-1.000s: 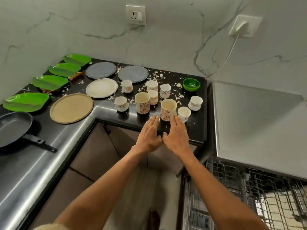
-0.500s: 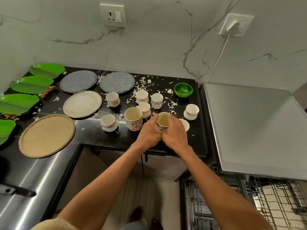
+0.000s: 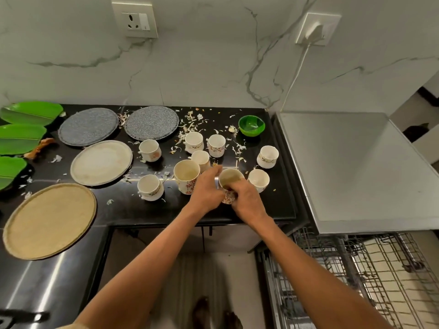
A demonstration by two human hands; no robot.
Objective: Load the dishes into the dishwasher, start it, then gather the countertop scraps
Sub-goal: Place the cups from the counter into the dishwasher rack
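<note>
hands both clamped on floral mug (image 3: 228,184): left hand (image 3: 206,192), right hand (image 3: 248,200).

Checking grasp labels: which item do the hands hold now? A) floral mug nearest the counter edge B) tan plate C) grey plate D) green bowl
A: the right hand curls round the floral mug, and the left hand is against its other side.

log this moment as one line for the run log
stage: loading dishes | right hand: grips floral mug | left hand: on same mug | dishwasher rack: pulled out, no mug in it
</note>
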